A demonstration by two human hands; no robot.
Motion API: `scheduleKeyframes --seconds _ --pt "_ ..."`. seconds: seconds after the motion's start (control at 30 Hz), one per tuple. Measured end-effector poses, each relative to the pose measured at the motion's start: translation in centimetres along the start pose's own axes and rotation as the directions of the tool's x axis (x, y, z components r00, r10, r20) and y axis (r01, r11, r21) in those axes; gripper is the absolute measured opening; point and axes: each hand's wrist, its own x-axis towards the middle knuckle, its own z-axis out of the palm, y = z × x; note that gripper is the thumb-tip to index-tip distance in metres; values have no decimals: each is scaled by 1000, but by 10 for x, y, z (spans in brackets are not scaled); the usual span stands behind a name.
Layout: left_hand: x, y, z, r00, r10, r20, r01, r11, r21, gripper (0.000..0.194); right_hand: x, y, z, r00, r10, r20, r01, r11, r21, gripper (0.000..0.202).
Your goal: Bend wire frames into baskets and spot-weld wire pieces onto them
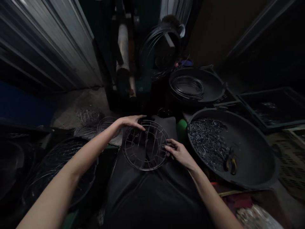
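A round wire rack (145, 144), with concentric rings and crossing wires, rests tilted over my dark-clothed lap. My left hand (132, 122) is at its far left rim, thumb and fingers stretched apart; whether it touches the wire is hard to make out. At the right rim, my right hand (175, 150) has its thumb and fingers pinched on the rack's wire. To the right sits a wide dark pan (252, 152) holding short bent wire pieces (207, 140) and yellow-and-black handled pliers (230, 163).
Behind it, another pan (214, 90) holds a wire coil (187, 86). A machine (124, 47) stands ahead, with more coiled wire (147, 41) beside it. Finished-looking wire racks (107, 124) lie left on the floor, near a tub of wires (59, 156). Crates (293, 165) stand far right.
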Motion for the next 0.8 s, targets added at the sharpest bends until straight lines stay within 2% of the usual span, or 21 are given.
scheduleKeyframes --seconds 0.07,0.13,0.23,0.3,0.33,0.37,0.43,0.5,0.57,0.6,0.67,0.73,0.8 --pt "-25 24 -7 997 16 -75 -10 997 76 80 -11 -10 -2 997 -74 -25 72 995 -62 40" --pt "-57 49 -12 982 70 -175 -39 984 176 81 -17 -23 -7 977 -204 -63 189 963 -190 33" --pt "-98 73 -6 902 219 -373 -96 942 322 75 -8 -37 -13 879 -471 -79 408 826 -389 24" --pt "-108 72 6 840 274 -469 -90 922 376 70 8 -35 -14 805 -593 -32 521 731 -440 22" --pt "-109 67 13 823 276 -497 -75 919 386 68 17 -30 -12 782 -623 -5 555 701 -448 22" --pt "-106 60 20 817 267 -512 -57 920 389 66 25 -23 -10 771 -637 15 573 684 -452 22" --pt "-97 44 33 831 237 -503 -27 921 389 65 33 -7 -6 775 -631 23 565 678 -470 22" --pt "-88 31 44 856 218 -468 -16 917 398 63 30 8 -6 795 -606 -2 526 691 -496 23" --pt "-83 22 50 872 216 -440 -16 910 415 63 23 18 -18 820 -567 -70 448 714 -538 35" --pt "-82 19 49 873 216 -437 -15 908 420 64 19 20 -30 838 -528 -139 356 722 -593 41" --pt "-79 13 44 866 197 -460 26 900 434 65 13 25 -64 854 -400 -332 53 701 -711 42" --pt "-77 13 41 872 176 -457 52 895 443 66 9 31 -105 827 -255 -501 -262 614 -744 36" --pt "-75 21 45 885 154 -439 74 885 459 66 9 42 -139 831 -129 -540 -396 545 -739 31"
